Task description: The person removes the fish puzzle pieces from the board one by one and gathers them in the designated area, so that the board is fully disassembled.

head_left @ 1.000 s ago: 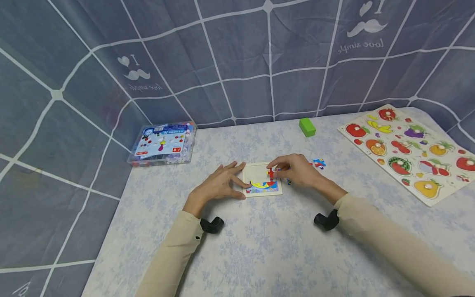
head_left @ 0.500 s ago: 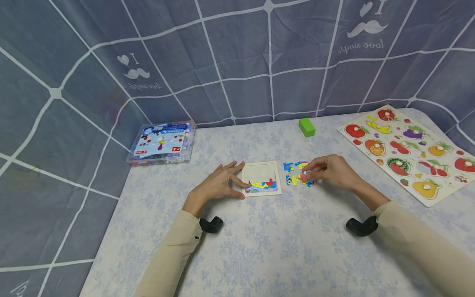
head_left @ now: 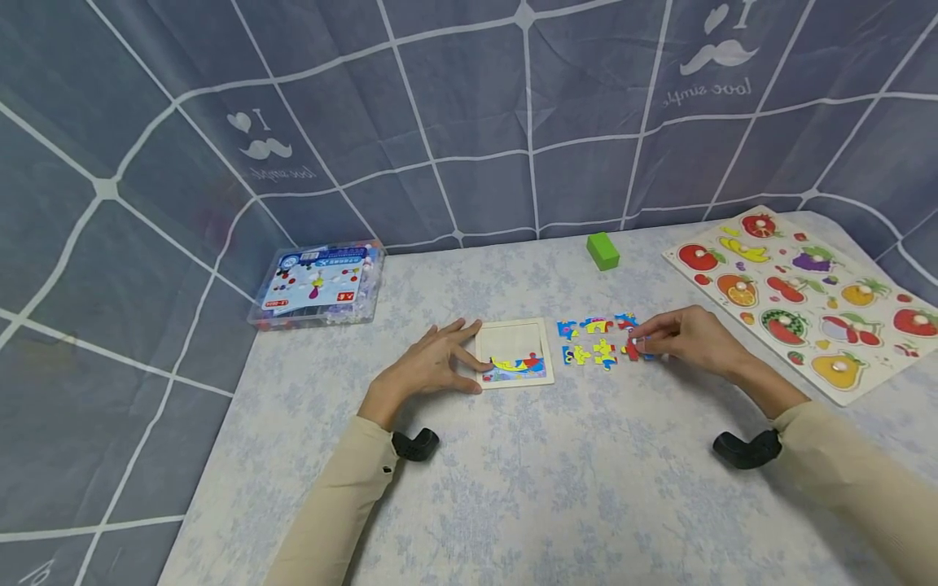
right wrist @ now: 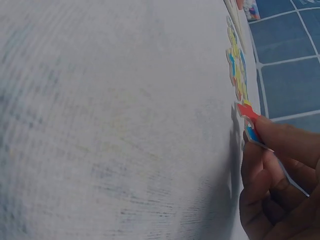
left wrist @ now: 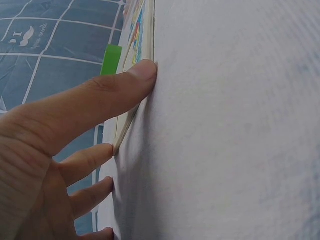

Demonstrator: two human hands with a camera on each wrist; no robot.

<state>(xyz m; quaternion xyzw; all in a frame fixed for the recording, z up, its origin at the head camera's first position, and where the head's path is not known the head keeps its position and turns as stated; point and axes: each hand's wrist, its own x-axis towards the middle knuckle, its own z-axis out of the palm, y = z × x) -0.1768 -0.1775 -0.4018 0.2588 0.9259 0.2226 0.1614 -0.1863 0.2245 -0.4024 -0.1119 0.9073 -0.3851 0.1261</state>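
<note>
A pale wooden puzzle tray (head_left: 548, 352) lies on the table with colourful pieces (head_left: 513, 368) fitted along its near side; the bare base shows above them. My left hand (head_left: 428, 364) rests at its left side, fingers spread, one finger reaching over the fitted pieces. In the left wrist view the thumb (left wrist: 110, 92) lies against the tray's edge. To the right of the tray, several loose jigsaw pieces (head_left: 604, 352) lie in two rows. At their right end my right hand (head_left: 692, 342) pinches a red and blue jigsaw piece (right wrist: 246, 111) between thumb and fingers, partly hidden by them.
A green block (head_left: 603, 251) stands behind the loose pieces. On the right lies a large fruit peg board (head_left: 806, 301). A clear plastic box (head_left: 318, 285) with a printed sheet is at the back left. Grey checked cloth (head_left: 484, 122) hangs behind the table.
My right hand has moved right from over the tray to the far end of the loose pieces, a red piece in its fingers. The left hand stays at the tray.
</note>
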